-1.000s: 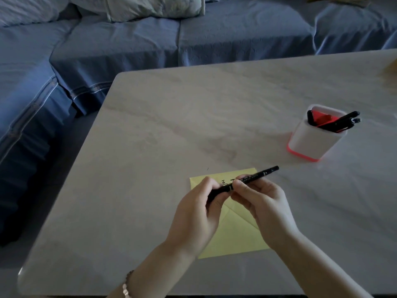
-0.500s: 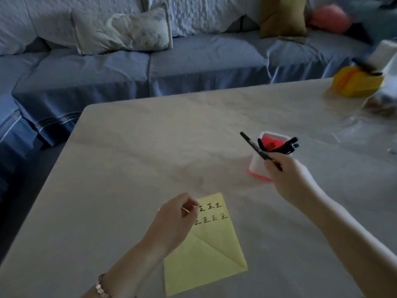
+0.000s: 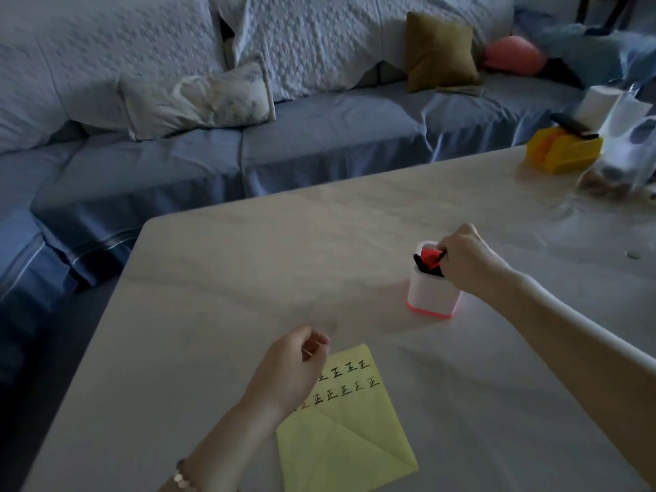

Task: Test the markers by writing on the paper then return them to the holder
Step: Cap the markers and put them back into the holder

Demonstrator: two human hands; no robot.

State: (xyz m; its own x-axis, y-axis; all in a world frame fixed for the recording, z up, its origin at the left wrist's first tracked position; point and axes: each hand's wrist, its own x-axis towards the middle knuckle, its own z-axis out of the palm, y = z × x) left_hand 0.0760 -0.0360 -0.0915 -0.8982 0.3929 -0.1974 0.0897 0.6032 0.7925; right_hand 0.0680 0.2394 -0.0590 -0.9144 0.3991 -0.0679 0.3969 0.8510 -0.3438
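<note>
While the right hand (image 3: 465, 259) pinches a black marker (image 3: 440, 258) at the holder (image 3: 431, 296) mouth—best lowered straight, then released—left hand (image 3: 294, 371) fingers curl loosely together beside the paper (image 3: 355, 438).

Home living room, blue-covered sofa (image 3: 319, 136), cushions (image 3: 440, 53), pale table (image 3: 284, 261)

Both hands out, right extended, left drawn back

Right hand (image 3: 463, 259) reached forward, fingers pinched together, knuckles up, forearm stretched. Left hand (image 3: 293, 371) loosely curled, fingertips near thumb, wrist bent, nearer the body than the right hand.
</note>
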